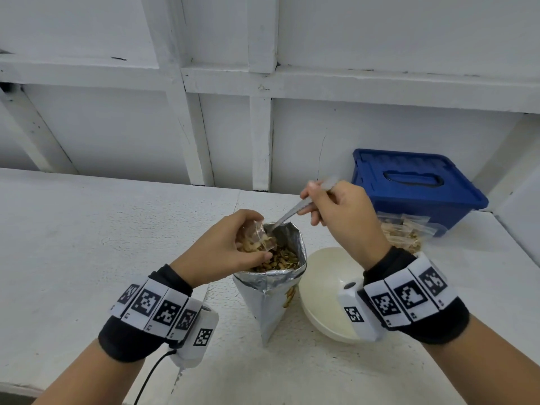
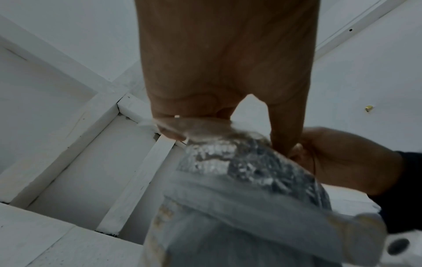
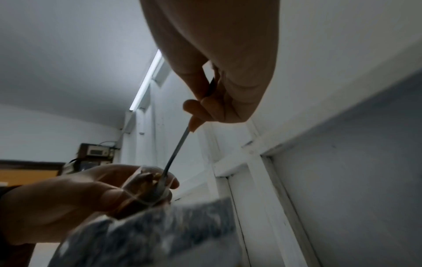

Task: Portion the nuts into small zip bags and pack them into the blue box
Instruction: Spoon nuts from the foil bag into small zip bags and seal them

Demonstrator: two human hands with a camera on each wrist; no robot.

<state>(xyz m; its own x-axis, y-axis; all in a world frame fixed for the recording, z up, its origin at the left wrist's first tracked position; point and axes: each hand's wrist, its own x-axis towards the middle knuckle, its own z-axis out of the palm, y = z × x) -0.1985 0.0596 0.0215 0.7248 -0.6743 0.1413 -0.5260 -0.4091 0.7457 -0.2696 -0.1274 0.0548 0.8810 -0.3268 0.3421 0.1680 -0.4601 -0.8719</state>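
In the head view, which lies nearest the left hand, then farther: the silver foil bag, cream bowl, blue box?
1. Silver foil bag, directly under the left hand.
2. Cream round bowl, to its right.
3. Blue lidded plastic box, far right by the wall.

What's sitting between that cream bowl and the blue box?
In the head view, a pile of filled zip bags lies between the bowl and the blue box, partly hidden by the right hand.

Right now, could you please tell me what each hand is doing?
Left hand: holding a small zip bag.
Right hand: gripping a spoon.
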